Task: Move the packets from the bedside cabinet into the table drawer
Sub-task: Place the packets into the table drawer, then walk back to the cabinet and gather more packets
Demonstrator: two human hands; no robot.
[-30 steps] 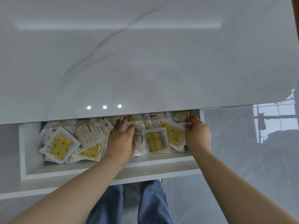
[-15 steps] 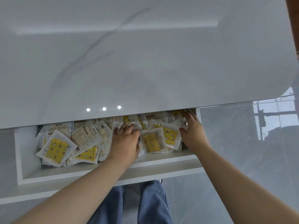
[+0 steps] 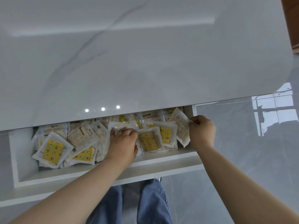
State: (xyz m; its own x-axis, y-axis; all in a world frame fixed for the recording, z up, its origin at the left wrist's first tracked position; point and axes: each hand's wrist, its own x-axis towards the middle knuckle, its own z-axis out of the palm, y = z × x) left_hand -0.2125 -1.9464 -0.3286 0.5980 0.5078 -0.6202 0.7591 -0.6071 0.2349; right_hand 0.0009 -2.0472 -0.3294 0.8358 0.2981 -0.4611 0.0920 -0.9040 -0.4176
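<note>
The white table drawer (image 3: pixel 161 160) stands pulled out below the grey marble tabletop (image 3: pixel 145 54). It is full of several clear packets, some with yellow printed faces (image 3: pixel 53 150), some beige. My left hand (image 3: pixel 123 143) lies on the middle of the pile, its fingers curled onto a clear packet (image 3: pixel 119 126). At the drawer's right end my right hand (image 3: pixel 202 131) pinches the edge of a beige packet (image 3: pixel 181 126), which is tilted up against the right wall.
The glossy grey floor (image 3: pixel 242 159) with a window reflection lies to the right. My legs in blue jeans (image 3: pixel 129 204) are under the drawer front. A brown piece of furniture (image 3: pixel 292 21) shows at the top right corner.
My right hand has lifted a beige packet up at the drawer's right end and now pinches its edge. The left hand has shifted slightly over the middle packets.
</note>
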